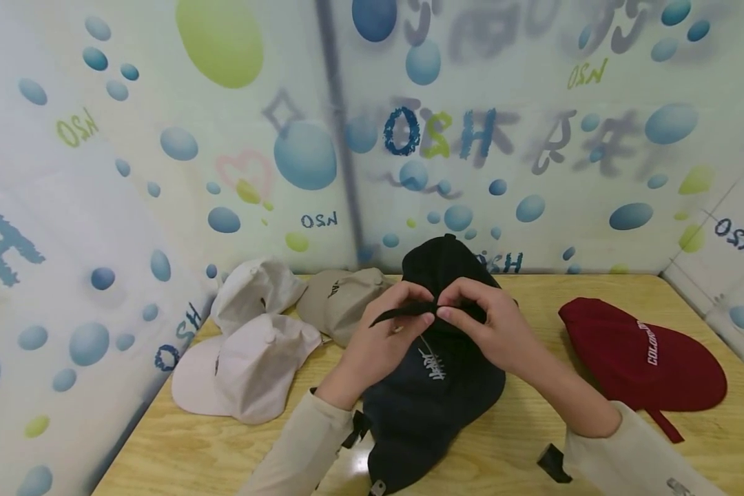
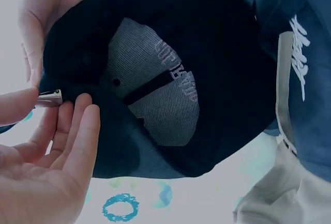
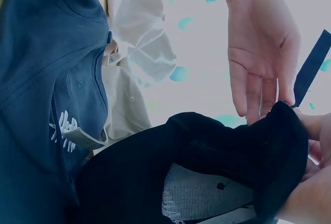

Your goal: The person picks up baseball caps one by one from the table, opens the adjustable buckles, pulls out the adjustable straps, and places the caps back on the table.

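Note:
Both hands hold a black cap above the table, at its back opening. My left hand pinches the cap's rear strap, whose loose end sticks out to the left. In the left wrist view a small metal buckle sits between the thumb and fingers. Close beside it, my right hand pinches the back edge of the cap between thumb and fingers. The left wrist view shows the mesh lining inside the crown. Below the hands lie dark navy caps with white lettering, partly covered.
On the left of the wooden table lie a pale pink cap, a white cap and a beige cap. To the right rests a dark red cap. A patterned wall rises behind the table.

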Action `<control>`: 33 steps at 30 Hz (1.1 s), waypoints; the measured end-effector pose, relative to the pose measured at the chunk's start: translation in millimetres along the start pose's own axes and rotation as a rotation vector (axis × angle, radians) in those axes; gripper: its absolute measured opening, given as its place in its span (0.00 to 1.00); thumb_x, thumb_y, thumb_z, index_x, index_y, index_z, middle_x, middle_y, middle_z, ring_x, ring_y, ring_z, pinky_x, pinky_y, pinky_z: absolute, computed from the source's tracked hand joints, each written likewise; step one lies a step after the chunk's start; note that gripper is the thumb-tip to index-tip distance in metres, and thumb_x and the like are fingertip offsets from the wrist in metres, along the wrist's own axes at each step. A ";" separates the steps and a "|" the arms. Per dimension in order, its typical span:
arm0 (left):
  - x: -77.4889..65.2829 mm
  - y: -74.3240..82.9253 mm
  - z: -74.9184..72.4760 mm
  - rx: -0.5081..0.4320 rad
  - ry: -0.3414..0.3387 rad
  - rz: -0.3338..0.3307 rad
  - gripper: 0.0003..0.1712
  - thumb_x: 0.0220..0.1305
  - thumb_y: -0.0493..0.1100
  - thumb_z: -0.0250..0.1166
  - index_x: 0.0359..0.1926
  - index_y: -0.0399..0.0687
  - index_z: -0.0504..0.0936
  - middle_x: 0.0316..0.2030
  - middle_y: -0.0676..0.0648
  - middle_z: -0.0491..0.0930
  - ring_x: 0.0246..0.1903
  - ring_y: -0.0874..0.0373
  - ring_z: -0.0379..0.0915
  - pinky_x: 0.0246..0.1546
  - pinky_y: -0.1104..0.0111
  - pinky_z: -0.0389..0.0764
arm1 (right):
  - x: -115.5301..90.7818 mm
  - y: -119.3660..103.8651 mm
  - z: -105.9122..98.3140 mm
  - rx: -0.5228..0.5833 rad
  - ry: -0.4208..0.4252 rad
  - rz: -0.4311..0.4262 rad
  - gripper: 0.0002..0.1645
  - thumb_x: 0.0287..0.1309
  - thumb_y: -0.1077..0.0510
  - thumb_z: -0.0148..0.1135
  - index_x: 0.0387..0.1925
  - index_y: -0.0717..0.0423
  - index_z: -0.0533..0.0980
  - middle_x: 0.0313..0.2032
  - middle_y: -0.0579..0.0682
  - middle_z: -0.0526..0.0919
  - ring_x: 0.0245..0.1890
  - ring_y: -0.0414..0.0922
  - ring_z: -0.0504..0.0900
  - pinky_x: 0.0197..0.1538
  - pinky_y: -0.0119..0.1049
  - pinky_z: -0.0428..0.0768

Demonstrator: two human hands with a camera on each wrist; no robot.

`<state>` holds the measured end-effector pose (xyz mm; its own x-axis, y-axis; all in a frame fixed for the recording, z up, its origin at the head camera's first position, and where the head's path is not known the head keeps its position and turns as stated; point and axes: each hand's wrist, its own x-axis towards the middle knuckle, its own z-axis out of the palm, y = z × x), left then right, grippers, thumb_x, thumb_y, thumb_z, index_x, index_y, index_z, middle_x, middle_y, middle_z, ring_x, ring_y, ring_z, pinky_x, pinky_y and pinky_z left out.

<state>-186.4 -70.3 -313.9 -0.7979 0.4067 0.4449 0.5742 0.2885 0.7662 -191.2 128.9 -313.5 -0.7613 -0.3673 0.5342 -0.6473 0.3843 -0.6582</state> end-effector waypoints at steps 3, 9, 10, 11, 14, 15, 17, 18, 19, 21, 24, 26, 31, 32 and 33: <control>0.8 -2.1 -0.4 -0.008 -0.010 0.014 0.11 0.70 0.36 0.61 0.52 0.41 0.77 0.49 0.42 0.79 0.46 0.52 0.80 0.47 0.68 0.82 | 0.0 2.1 -0.2 0.009 -0.001 0.004 0.04 0.64 0.66 0.62 0.37 0.55 0.80 0.34 0.45 0.83 0.36 0.36 0.76 0.44 0.32 0.78; 1.8 -4.8 -2.0 -0.108 -0.052 -0.008 0.12 0.71 0.35 0.60 0.53 0.39 0.76 0.51 0.39 0.78 0.49 0.49 0.79 0.49 0.68 0.82 | -0.9 3.1 -2.2 0.025 -0.007 -0.006 0.02 0.65 0.64 0.62 0.37 0.56 0.79 0.35 0.45 0.83 0.36 0.36 0.77 0.44 0.31 0.77; 2.0 -5.1 -2.3 -0.118 -0.059 -0.013 0.12 0.71 0.35 0.60 0.53 0.39 0.76 0.51 0.39 0.78 0.49 0.49 0.79 0.49 0.68 0.82 | -1.2 3.3 -2.4 0.028 -0.006 -0.014 0.02 0.65 0.63 0.62 0.36 0.56 0.79 0.34 0.45 0.83 0.36 0.36 0.77 0.44 0.32 0.77; 2.2 -5.8 -2.4 -0.127 -0.066 -0.015 0.12 0.71 0.35 0.59 0.53 0.39 0.76 0.51 0.39 0.78 0.49 0.49 0.79 0.49 0.68 0.82 | -1.4 3.6 -2.6 0.031 -0.004 -0.022 0.02 0.66 0.63 0.61 0.36 0.57 0.79 0.34 0.46 0.82 0.36 0.36 0.77 0.44 0.32 0.77; 3.0 -7.5 -2.6 -0.142 -0.081 -0.017 0.12 0.71 0.35 0.59 0.54 0.39 0.75 0.51 0.39 0.78 0.48 0.49 0.79 0.48 0.68 0.82 | -2.0 4.4 -3.0 0.039 0.000 -0.041 0.04 0.66 0.61 0.61 0.36 0.58 0.79 0.34 0.46 0.82 0.35 0.35 0.77 0.43 0.32 0.77; 3.1 -8.0 -2.6 -0.145 -0.084 -0.017 0.12 0.71 0.35 0.59 0.54 0.38 0.75 0.51 0.39 0.78 0.47 0.49 0.79 0.48 0.68 0.82 | -2.1 4.7 -3.0 0.041 0.000 -0.046 0.04 0.67 0.61 0.61 0.36 0.58 0.79 0.34 0.46 0.82 0.35 0.35 0.77 0.43 0.31 0.77; 3.3 -8.6 -2.8 -0.154 -0.092 -0.015 0.12 0.71 0.34 0.58 0.54 0.38 0.75 0.50 0.38 0.78 0.47 0.49 0.78 0.48 0.68 0.81 | -2.5 5.2 -3.2 0.045 0.001 -0.047 0.04 0.67 0.61 0.61 0.36 0.58 0.79 0.34 0.46 0.82 0.35 0.35 0.77 0.43 0.31 0.77; 3.4 -9.0 -2.8 -0.158 -0.096 -0.015 0.12 0.71 0.34 0.58 0.54 0.38 0.75 0.50 0.38 0.78 0.47 0.49 0.78 0.48 0.68 0.81 | -2.7 5.5 -3.3 0.046 0.001 -0.047 0.04 0.67 0.61 0.61 0.36 0.58 0.79 0.34 0.46 0.82 0.35 0.35 0.77 0.43 0.31 0.77; 3.3 -9.4 -2.9 -0.164 -0.100 -0.016 0.12 0.71 0.34 0.58 0.54 0.38 0.75 0.50 0.38 0.77 0.47 0.49 0.78 0.49 0.68 0.81 | -2.9 5.7 -3.4 0.047 0.000 -0.047 0.05 0.67 0.61 0.61 0.36 0.58 0.79 0.34 0.46 0.82 0.35 0.35 0.77 0.43 0.31 0.77; 3.3 -10.0 -2.9 -0.177 -0.107 -0.015 0.12 0.72 0.34 0.58 0.54 0.38 0.75 0.51 0.38 0.77 0.47 0.48 0.78 0.49 0.68 0.81 | -3.0 6.1 -3.5 0.051 -0.001 -0.048 0.05 0.67 0.61 0.60 0.36 0.58 0.79 0.34 0.46 0.82 0.36 0.36 0.77 0.43 0.31 0.77; 3.2 -10.8 -2.7 -0.192 -0.107 -0.021 0.12 0.72 0.34 0.57 0.54 0.38 0.75 0.52 0.37 0.77 0.46 0.49 0.78 0.48 0.68 0.80 | -3.6 7.1 -3.7 0.053 -0.003 -0.048 0.05 0.68 0.60 0.60 0.36 0.58 0.79 0.34 0.45 0.82 0.36 0.36 0.77 0.43 0.31 0.76; 3.3 -11.0 -2.8 -0.199 -0.075 -0.022 0.12 0.72 0.34 0.57 0.53 0.37 0.76 0.52 0.37 0.77 0.44 0.53 0.77 0.46 0.70 0.80 | -4.1 7.4 -4.3 0.072 -0.005 -0.038 0.04 0.67 0.62 0.60 0.36 0.57 0.79 0.34 0.45 0.82 0.35 0.36 0.76 0.43 0.32 0.76; 2.3 -8.9 -4.5 -0.185 0.017 -0.031 0.09 0.70 0.33 0.60 0.49 0.36 0.79 0.47 0.37 0.80 0.38 0.63 0.73 0.42 0.73 0.78 | -5.6 6.5 -6.2 0.096 -0.020 -0.003 0.04 0.67 0.65 0.59 0.37 0.55 0.79 0.34 0.45 0.81 0.35 0.38 0.75 0.42 0.33 0.75; 2.6 -8.2 -4.4 -0.191 0.020 -0.036 0.09 0.69 0.33 0.61 0.48 0.36 0.79 0.46 0.37 0.80 0.37 0.64 0.74 0.42 0.73 0.79 | -5.9 6.3 -6.4 0.093 -0.020 0.000 0.04 0.67 0.65 0.59 0.37 0.55 0.79 0.34 0.45 0.81 0.35 0.38 0.75 0.41 0.33 0.74; 2.6 -7.3 -4.3 -0.198 0.016 -0.040 0.09 0.69 0.33 0.61 0.48 0.36 0.78 0.45 0.36 0.80 0.37 0.64 0.75 0.42 0.73 0.80 | -6.2 6.1 -6.3 0.083 -0.018 0.000 0.04 0.67 0.65 0.59 0.37 0.54 0.79 0.34 0.45 0.81 0.35 0.38 0.75 0.42 0.33 0.75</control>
<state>-193.5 -75.0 -316.3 -0.8229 0.3845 0.4183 0.4962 0.1277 0.8588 -190.7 138.9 -317.6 -0.7598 -0.3827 0.5256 -0.6419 0.3127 -0.7001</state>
